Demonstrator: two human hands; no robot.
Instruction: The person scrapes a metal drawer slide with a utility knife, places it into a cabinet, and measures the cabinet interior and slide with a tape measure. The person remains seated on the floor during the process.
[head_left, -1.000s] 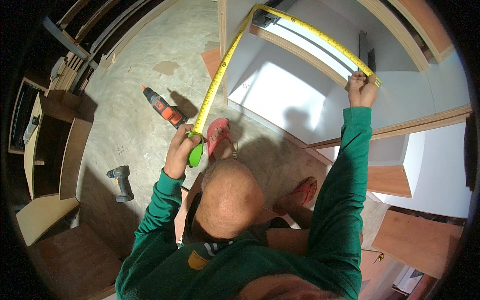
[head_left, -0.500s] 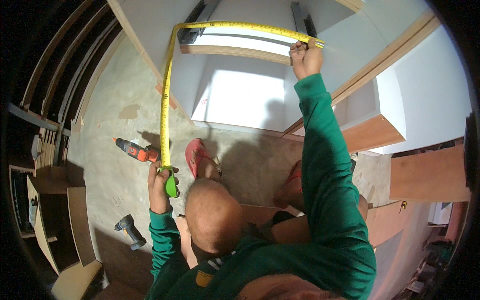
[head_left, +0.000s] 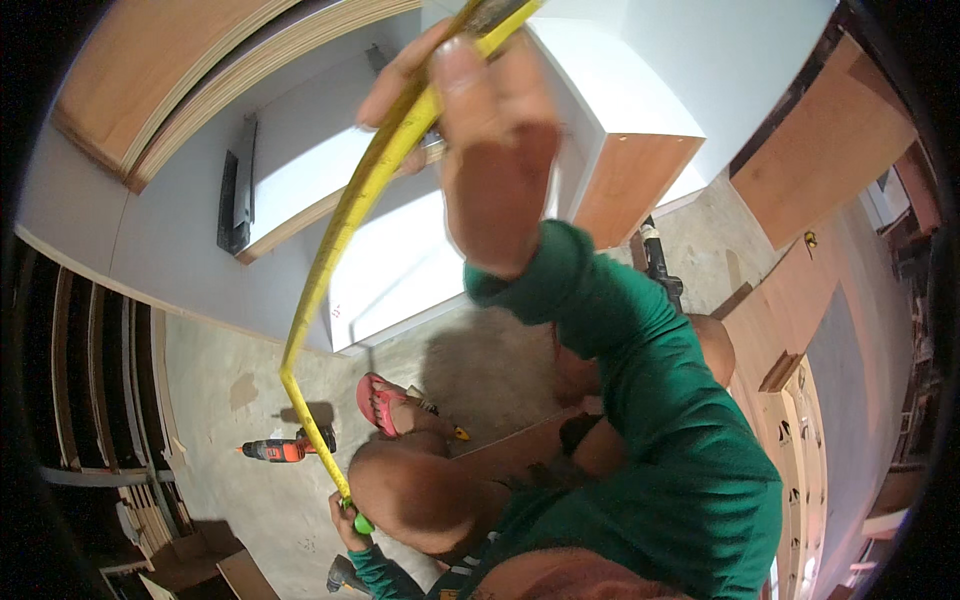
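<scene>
Yellow tape blade (head_left: 338, 230): drawn out, kinked midway; lifted off the cabinet within the last second, upper part now near the camera.
Right hand (head_left: 500, 150): fingers pinched on the blade, blurred; raised from the cabinet.
Green tape case (head_left: 364, 523): low, beside the bent knee.
Left hand (head_left: 345, 522): fingers closed round the case.
White cabinet (head_left: 180, 235): opening no longer spanned; apparently no reading there now.

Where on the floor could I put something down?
Try the bare concrete floor between the white cabinet and the orange drill. There's another patch, in shadow, right of the red flip-flop, in front of the cabinet. It's crowded around the left hand: the green tape measure case, the drill and the bent knee are close together.
</scene>
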